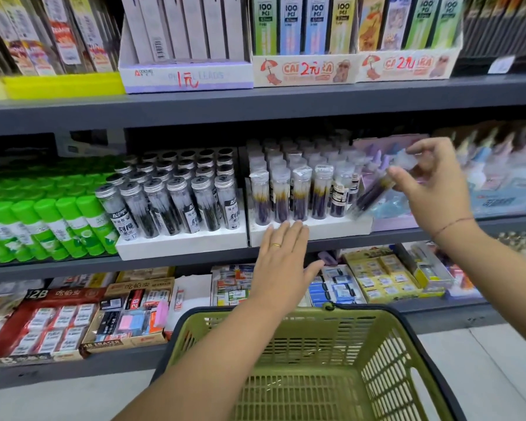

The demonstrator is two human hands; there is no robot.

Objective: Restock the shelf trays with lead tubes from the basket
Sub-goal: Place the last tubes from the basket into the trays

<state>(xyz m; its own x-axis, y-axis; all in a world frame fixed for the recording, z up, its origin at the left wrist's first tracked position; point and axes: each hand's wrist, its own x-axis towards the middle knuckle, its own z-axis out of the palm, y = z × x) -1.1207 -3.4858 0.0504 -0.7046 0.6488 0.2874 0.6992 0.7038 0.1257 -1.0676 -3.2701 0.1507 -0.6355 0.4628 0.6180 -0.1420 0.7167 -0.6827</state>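
Right fingers (419, 147) curled round one lead tube (377, 192), pinching near its clear cap end. The tube is tilted, cap up and to the right, dark leads low-left, and motion-blurred, just off the right end of the purple-lead tray (331, 230). Can't tell if its bottom touches the tray. Right hand (431, 180) is above and right of that tray, with a thin thread on the wrist. Left fingers (296, 235) are straight and together, tips on the tray's white front edge below the front row of standing tubes, gripping nothing. Left hand (281, 253) is flat, palm down, thumb spread, ring (276, 245) on one finger. Black-lead tray (179, 241) sits touching the purple-lead tray's left side, and green glue sticks (43, 226) are further left. Eraser boxes (73, 323) on the shelf below it. Green basket (316, 317) is below and in front of the tray, under both forearms.
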